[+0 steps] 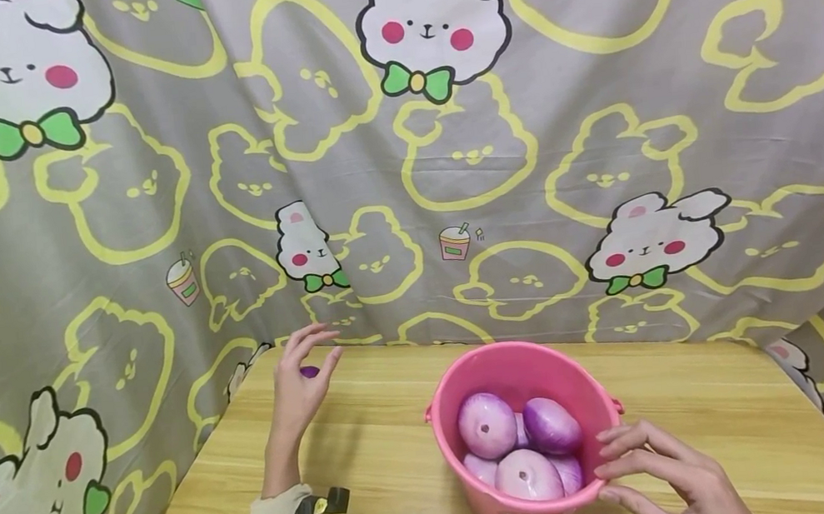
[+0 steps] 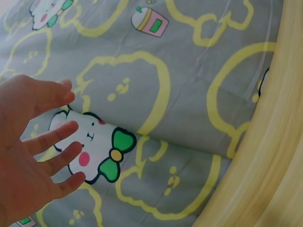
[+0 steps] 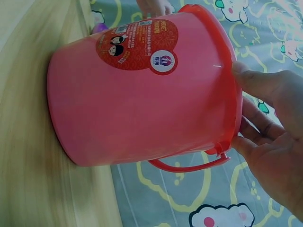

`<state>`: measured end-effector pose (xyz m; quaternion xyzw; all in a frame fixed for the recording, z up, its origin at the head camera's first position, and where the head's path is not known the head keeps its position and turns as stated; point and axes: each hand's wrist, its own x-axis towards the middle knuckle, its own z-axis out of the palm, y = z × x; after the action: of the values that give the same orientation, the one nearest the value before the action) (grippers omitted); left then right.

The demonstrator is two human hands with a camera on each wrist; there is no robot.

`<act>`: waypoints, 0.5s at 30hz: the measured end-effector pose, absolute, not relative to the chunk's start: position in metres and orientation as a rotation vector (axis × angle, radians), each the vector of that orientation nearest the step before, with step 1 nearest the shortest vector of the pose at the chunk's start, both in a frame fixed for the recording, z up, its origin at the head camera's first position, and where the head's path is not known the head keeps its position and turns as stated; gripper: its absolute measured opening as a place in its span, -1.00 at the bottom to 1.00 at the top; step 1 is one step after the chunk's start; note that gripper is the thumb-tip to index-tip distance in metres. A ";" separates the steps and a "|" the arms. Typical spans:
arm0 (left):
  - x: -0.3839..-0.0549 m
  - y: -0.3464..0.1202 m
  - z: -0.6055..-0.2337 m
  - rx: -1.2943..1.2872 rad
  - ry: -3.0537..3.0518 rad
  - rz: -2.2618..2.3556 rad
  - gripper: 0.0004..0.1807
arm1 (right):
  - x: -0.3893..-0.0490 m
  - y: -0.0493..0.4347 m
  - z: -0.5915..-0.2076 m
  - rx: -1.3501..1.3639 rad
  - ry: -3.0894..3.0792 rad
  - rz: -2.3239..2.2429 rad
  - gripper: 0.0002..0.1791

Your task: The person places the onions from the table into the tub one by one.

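Observation:
A pink plastic bucket [image 1: 518, 370] stands on the table, holding several purple onions [image 1: 487, 425] with glossy skins. My right hand [image 1: 672, 472] holds the bucket's rim at its right side, and in the right wrist view its fingertips [image 3: 239, 68] are right at the red-looking edge. To the left of the bucket, my left hand [image 1: 303, 386] is raised over the table with fingers loosely spread and nothing in them. Behind that hand, a small purple patch [image 1: 309, 372] shows between thumb and fingers; most of it is hidden. The left wrist view shows the spread fingers [image 2: 64, 156] against the cloth.
The wooden table [image 1: 388, 460] ends at a hanging grey cloth [image 1: 373, 169] with rabbit prints, which also closes off the left and right sides. The bucket's handle [image 3: 189, 166] hangs along its side. A dark band [image 1: 317, 506] sits on the left wrist.

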<state>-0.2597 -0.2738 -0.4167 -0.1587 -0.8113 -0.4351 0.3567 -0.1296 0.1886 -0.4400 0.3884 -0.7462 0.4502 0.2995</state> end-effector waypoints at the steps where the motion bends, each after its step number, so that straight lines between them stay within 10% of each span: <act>1: -0.260 -0.275 -0.418 -0.410 -2.093 -1.124 -0.76 | -0.129 0.189 -0.440 1.028 -1.983 1.196 -0.48; 15: -0.267 -0.291 -0.429 -0.367 -2.105 -1.130 -0.75 | -0.127 0.189 -0.438 1.004 -2.023 1.186 -0.45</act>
<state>-0.2673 -0.2914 -0.4293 -0.1419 -0.8144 -0.4370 0.3545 -0.1265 0.1891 -0.4380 0.3766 -0.7587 0.4447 0.2912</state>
